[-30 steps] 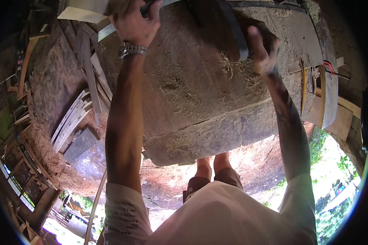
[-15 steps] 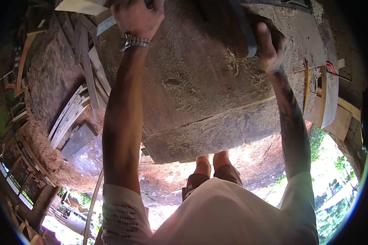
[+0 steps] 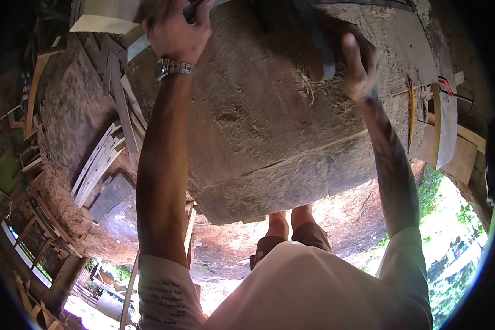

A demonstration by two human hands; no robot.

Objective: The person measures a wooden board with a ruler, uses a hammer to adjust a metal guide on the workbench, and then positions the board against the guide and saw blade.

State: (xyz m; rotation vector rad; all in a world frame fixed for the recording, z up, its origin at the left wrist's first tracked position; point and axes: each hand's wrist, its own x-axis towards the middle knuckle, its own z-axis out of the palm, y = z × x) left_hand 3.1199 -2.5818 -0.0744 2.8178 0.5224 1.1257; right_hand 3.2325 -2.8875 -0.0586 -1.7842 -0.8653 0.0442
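My left hand point(image 3: 177, 34), with a metal-banded watch point(image 3: 173, 67) at its wrist, is closed at the top edge of the view, over the far left part of a thick wooden slab point(image 3: 269, 126). Something dark shows between its thumb and fingers, too little of it to name. My right hand point(image 3: 360, 69) is on the slab's right side, thumb pointing up and away. Its fingers run into deep shadow and curl toward a long dark round-ended block point(image 3: 316, 47) lying on the slab. Curly wood shavings point(image 3: 311, 87) sit by the block's near end.
Pale boards point(image 3: 102, 165) and grey offcuts lean at the left. At the right edge are a red-handled clamp point(image 3: 445, 84), a yellow strip point(image 3: 412, 115) and a plank point(image 3: 446, 132). A light board point(image 3: 104, 23) juts in at the upper left. Reddish ground point(image 3: 225, 247) lies below.
The whole view has shifted slightly, so the slab sits lower and further left. Both hands and the dark block keep nearly the same places on it.
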